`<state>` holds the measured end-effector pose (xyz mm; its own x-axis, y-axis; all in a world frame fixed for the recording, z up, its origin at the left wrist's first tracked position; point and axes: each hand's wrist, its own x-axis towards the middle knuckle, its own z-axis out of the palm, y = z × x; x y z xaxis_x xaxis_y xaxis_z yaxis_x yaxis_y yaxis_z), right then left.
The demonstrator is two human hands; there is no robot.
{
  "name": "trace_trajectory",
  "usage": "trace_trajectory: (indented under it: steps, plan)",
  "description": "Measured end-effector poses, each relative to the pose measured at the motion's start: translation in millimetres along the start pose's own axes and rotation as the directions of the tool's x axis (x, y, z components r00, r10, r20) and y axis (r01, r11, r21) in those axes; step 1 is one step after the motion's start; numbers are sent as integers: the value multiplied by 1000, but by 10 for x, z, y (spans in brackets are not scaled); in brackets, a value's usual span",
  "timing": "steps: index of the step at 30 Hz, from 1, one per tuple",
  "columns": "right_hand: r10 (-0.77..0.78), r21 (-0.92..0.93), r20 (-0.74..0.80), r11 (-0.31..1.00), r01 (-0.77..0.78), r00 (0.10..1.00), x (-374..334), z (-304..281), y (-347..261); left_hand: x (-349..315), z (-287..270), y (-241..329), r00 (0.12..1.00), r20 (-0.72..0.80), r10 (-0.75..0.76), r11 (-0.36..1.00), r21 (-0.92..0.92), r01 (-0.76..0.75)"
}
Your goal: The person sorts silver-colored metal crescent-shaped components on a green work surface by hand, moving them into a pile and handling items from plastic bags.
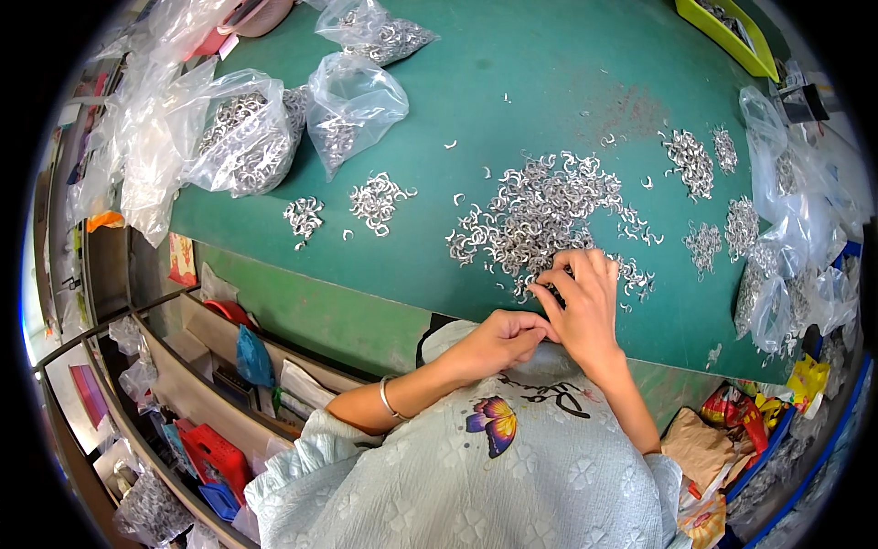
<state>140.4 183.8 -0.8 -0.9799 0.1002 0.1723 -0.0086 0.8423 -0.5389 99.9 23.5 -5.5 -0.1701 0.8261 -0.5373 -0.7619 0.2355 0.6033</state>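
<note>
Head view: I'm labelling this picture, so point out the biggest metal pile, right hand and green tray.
Metal pile (549, 209), head view, its middle.
Right hand (585, 306), head view, its back.
Green tray (722, 40), head view, outer wall.

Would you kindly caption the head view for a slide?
Right hand at a large pile of silvery curved pieces on a green table, left hand beside the right.

a pale blue top (402, 485) with a bright butterfly (495, 426) on it.
the butterfly is purple, yellow and orange, near curly dark letters (572, 403). puffy flower shapes (470, 527) dot the cloth, and the left sleeve (306, 457) is loose and wrinkly. a shiny silver bangle (384, 395) circles the left wrist (408, 390), and the left hand (503, 340) and right hand (585, 306) are bare.
</note>
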Motion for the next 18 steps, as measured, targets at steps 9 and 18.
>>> trace_trajectory:
  steps: [9,18]
  plan:
    - [35,65,-24,997,-33,999,14,-80,13,-33,-11,20,998,-65,24,999,-43,-27]
    - [107,155,-29,983,-101,994,-8,-160,49,-21,-14,97,990,-138,-26,973,-229,-7]
